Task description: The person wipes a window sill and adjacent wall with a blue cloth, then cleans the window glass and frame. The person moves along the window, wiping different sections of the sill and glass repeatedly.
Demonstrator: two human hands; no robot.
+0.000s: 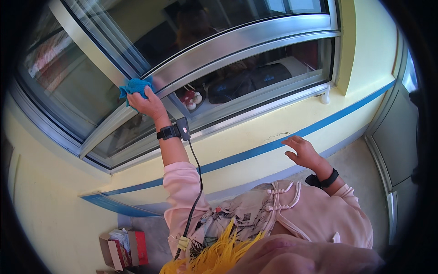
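My left hand [145, 102] grips a crumpled blue cloth [136, 87] against the metal window frame [191, 60], where the upright and cross rails meet. A black device with a cable [183, 129] is strapped at my left wrist. My right hand [303, 152] is held out in front of the wall, fingers slightly bent and apart, with nothing in it. A black band [330, 178] circles the right wrist. Glass panes [219, 30] fill the frame above and beside the cloth; the upper one shows reflections.
Behind the lower pane lie dark objects [249, 80] and a bowl with red and white things [192, 99]. A white fitting [325, 96] is at the sill. Below runs a wall with a blue stripe [239, 154]. An open cardboard box [123, 250] stands lower left; a door [393, 137] is at right.
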